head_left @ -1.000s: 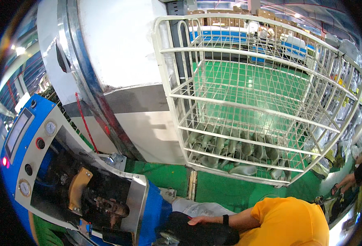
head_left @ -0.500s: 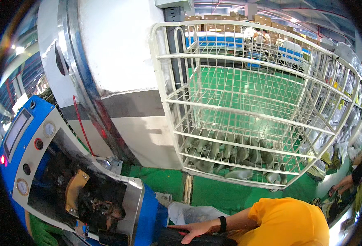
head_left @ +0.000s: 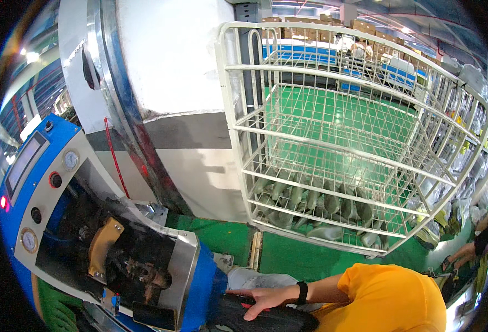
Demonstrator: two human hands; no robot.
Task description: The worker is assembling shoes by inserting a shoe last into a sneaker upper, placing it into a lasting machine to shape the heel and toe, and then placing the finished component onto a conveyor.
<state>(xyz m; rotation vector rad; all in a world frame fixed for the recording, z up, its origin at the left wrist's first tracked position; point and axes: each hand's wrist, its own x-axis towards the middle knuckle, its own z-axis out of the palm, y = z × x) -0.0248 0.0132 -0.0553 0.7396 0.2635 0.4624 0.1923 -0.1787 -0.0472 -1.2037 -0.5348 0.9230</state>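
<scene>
Blue-and-grey metal machine (head_left: 184, 260) w/ round gauges: lower left of frame; curved tan block (head_left: 103, 249) sat in its opening, clear of any hand.
R hand (head_left: 263, 299): btm centre, palm-down over black soft-looking item (head_left: 274, 321) w/ small red patch; thumb spread from fingers, underside hidden, couldn't tell if gripping.
L hand: out of frame, couldn't tell.
Black item: btm centre, just right of machine.
White wire-cage trolley (head_left: 310, 72): upper right; grey-green boot-shaped pcs (head_left: 327, 232) lay in low tier.
Stage: prob. mid-handling; done vs. left unclear.
</scene>
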